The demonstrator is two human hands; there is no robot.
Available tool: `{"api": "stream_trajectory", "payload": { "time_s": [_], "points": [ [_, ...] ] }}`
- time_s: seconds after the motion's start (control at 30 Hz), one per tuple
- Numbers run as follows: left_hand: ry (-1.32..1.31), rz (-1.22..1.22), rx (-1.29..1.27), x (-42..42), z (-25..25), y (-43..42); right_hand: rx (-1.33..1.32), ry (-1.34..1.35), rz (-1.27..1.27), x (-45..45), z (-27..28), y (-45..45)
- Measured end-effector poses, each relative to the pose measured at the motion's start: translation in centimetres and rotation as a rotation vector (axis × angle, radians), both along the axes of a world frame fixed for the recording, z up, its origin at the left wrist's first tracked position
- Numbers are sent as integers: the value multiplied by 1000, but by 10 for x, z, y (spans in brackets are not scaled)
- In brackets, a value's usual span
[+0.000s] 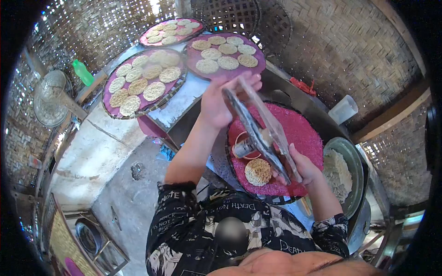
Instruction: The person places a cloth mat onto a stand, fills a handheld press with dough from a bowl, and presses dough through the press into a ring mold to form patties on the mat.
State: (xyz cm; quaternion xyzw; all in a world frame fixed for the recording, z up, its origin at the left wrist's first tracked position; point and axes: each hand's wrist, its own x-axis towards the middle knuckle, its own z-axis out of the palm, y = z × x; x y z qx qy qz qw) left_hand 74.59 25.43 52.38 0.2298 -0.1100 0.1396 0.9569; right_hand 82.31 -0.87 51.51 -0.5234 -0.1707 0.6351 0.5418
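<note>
My left hand (221, 101) grips the upper end of a thin, dark-edged flat board (251, 126), seen nearly edge-on. Beside the board runs a clear, plastic-like flat panel (271, 122), with a gap between the two. At the lower end, my right hand (301, 165) has its fingers around both pieces. Below them lies a round tray covered in magenta cloth (299, 124). On that cloth are one round, pale, noodle-textured cake (258, 172) and a metal cylinder (244, 148) by a pinkish ring. The boards partly hide the cylinder's surroundings.
Round trays with pink cloth (108, 99) hold several pale cakes at the back left. To the right stands a green basin (357, 175) of whitish, crumbly material. A translucent plastic container (343, 109) and red plastic (303, 86) are behind. Woven walls (340, 46) enclose the space.
</note>
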Motion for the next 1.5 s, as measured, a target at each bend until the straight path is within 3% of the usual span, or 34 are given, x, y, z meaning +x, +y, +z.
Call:
{"api": "stream_trajectory", "payload": {
  "time_s": [0.03,0.13,0.17,0.27,0.4,0.6,1.03,1.23,1.5],
  "points": [
    [61,12,-142,11,5,5,-64,-46,14,3,-1,-1],
    [-215,-176,-191,36,-20,12,-93,-98,61,21,0,-2],
    [-22,-1,-224,39,-21,4,-117,-94,57,26,5,-2],
    [-165,11,-247,48,-48,2,-242,-326,121,46,7,-5],
    [-48,129,-266,42,-54,-7,-358,-464,158,52,13,-5],
    [64,235,-257,19,-45,1,-264,-446,197,41,0,8],
    [36,284,-315,35,-46,17,-285,-881,38,39,19,27],
    [114,243,-375,34,-58,-7,-372,-858,35,30,29,5],
    [200,338,-270,7,-41,2,-253,-711,49,5,6,15]
  ]
}}
